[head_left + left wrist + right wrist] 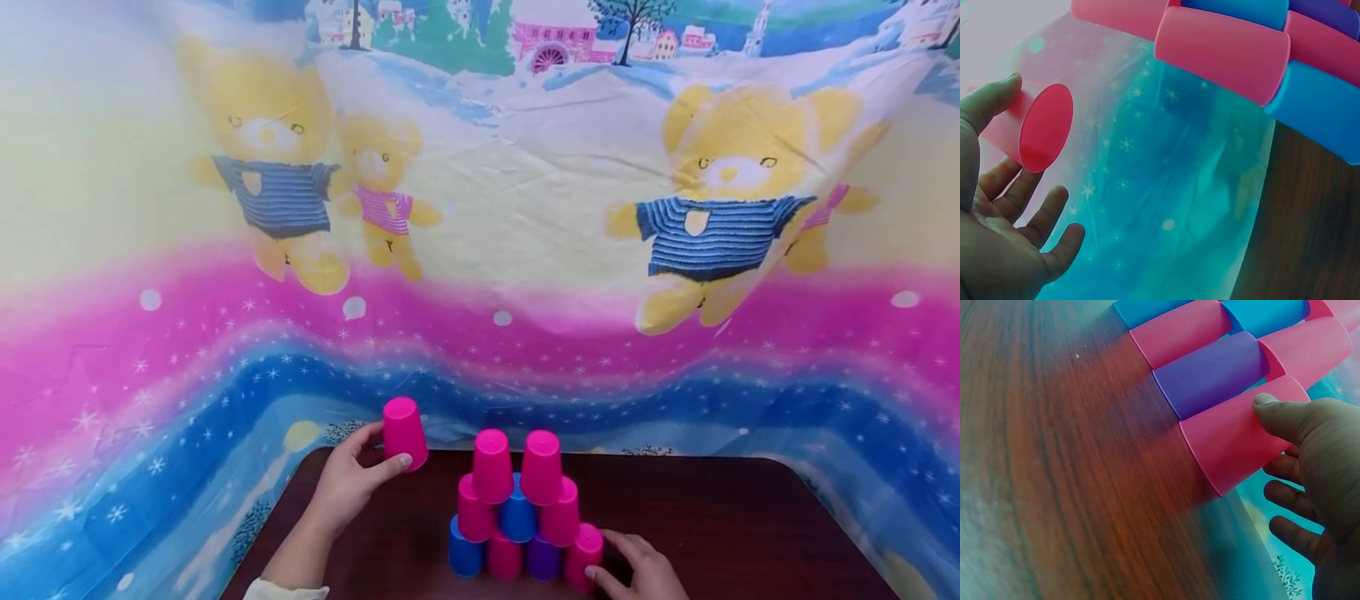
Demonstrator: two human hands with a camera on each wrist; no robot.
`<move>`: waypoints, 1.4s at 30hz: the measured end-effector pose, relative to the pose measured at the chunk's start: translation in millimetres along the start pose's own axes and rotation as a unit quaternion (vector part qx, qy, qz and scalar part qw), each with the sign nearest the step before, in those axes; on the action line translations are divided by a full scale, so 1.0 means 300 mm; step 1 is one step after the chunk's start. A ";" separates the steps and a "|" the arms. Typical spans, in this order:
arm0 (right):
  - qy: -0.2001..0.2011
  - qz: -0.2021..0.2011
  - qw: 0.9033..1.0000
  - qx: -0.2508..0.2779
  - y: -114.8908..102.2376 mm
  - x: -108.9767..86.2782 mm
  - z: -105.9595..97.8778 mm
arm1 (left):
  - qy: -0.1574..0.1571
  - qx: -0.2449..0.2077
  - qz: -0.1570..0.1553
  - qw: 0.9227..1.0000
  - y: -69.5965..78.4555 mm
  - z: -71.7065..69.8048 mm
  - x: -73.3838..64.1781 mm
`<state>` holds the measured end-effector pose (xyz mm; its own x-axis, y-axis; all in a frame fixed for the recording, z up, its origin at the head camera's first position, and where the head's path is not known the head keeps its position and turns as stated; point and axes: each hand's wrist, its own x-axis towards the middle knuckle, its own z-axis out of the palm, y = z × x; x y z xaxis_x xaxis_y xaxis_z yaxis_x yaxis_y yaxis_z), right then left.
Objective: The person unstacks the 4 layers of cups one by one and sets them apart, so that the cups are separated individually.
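Observation:
My left hand (350, 475) pinches a pink cup (401, 429) between thumb and fingers, raised to the left of a stacked cup pyramid. That cup is upside down, its open rim (1047, 128) facing the left wrist camera. At the pyramid's lower right, my right hand (637, 567) grips the end pink cup (1244, 437), thumb on its near side and fingers behind. The bottom row runs blue (467, 547), pink (504, 558), purple (543, 558), pink. Above are pink (474, 510), blue (517, 515) and pink (561, 512) cups, topped by two pink cups (492, 467) standing apart.
The dark wooden table (720, 517) carries the pyramid near its middle. Behind and around it hangs a printed cloth (495, 250) with bears and snowflakes, reaching down to the table's edges.

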<state>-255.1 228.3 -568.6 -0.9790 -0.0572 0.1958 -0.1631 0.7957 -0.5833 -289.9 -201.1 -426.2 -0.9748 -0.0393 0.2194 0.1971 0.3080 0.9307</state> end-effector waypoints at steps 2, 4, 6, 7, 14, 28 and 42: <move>0.001 0.000 1.000 0.001 -0.002 -0.001 -0.001 | 0.001 0.002 -0.002 1.000 -0.009 -0.004 -0.002; 0.005 0.000 1.000 0.002 -0.004 -0.003 -0.001 | 0.002 0.003 -0.003 1.000 -0.017 -0.010 -0.004; 0.007 0.000 1.000 0.003 -0.007 -0.004 -0.003 | 0.006 0.006 -0.007 1.000 -0.023 -0.015 -0.007; 0.008 0.000 1.000 0.003 -0.007 -0.004 -0.003 | 0.006 0.006 -0.009 1.000 -0.025 -0.019 -0.009; 0.005 0.000 1.000 0.001 -0.009 -0.004 -0.006 | 0.018 0.017 -0.019 1.000 -0.051 -0.033 -0.025; -0.006 0.006 1.000 0.005 -0.010 -0.001 -0.007 | 0.034 0.030 -0.057 0.997 -0.130 -0.069 -0.044; 0.000 0.009 1.000 -0.002 -0.012 -0.001 -0.007 | 0.052 0.046 -0.093 0.993 -0.222 -0.101 -0.062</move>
<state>-254.1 226.6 -564.9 -0.9816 -0.0434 0.1861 -0.1458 0.7992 -0.5831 -281.6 -249.6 -483.3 -0.9767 -0.1995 0.0791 -0.0009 0.3723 0.9281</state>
